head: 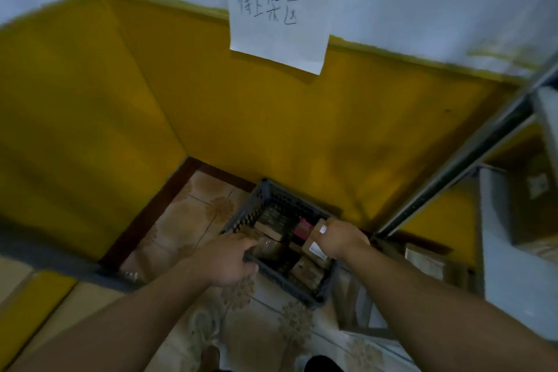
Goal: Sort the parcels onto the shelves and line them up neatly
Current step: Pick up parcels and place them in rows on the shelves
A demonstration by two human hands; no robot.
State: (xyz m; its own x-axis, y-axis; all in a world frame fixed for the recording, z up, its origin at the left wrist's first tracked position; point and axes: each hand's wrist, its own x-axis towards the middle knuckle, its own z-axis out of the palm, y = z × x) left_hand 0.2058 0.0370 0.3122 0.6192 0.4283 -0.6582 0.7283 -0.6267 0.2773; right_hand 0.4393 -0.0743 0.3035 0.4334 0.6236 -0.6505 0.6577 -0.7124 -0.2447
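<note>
Fingers (251, 268) of left hand (226, 260) curled round crate (241, 217) near rim | right hand (341, 238) grips brown parcel (314, 246) over crate's right side | other parcels (271, 231) inside crate

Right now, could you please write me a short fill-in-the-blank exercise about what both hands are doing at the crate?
1. The dark crate stands on the ____.
2. The left hand grips the crate's near ____.
3. The right hand holds a brown parcel bearing a white ____.
4. The paper sign hangs on the ____ above the crate.

Missing words: floor; rim; label; wall.
</note>
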